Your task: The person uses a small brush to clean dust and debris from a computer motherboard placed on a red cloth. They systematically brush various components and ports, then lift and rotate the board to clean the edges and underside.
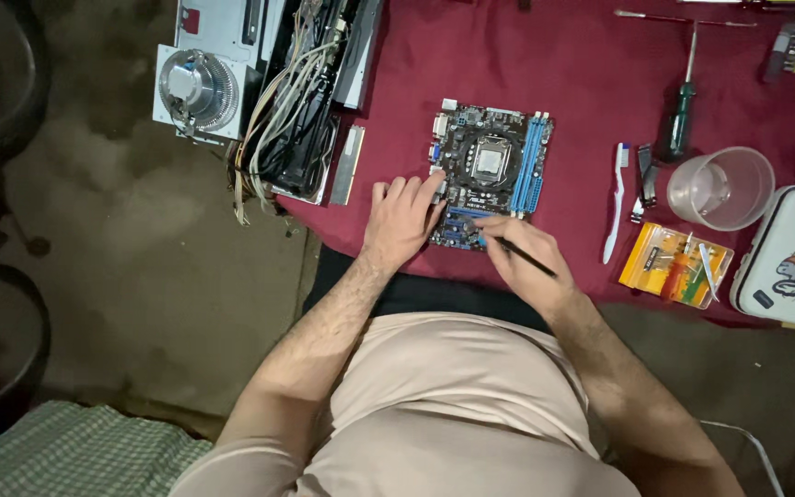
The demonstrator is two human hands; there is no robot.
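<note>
maroon cloth [591,83] on table, dim concrete floor [140,230]

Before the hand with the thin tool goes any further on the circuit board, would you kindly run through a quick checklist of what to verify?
1. Board steadied: ok. The left hand lies flat on the near left edge of the motherboard.
2. Tool gripped: ok. The right hand holds a thin dark tool, its tip at the board's near edge.
3. Tip contact point: cannot tell; fingers hide it.
4. Board lying flat on the red cloth: ok.
5. Processor socket uncovered: ok, nothing lies on it.
6. Spare tools apart from the board: ok. The green-handled screwdriver and toothbrush lie to the right.
</note>
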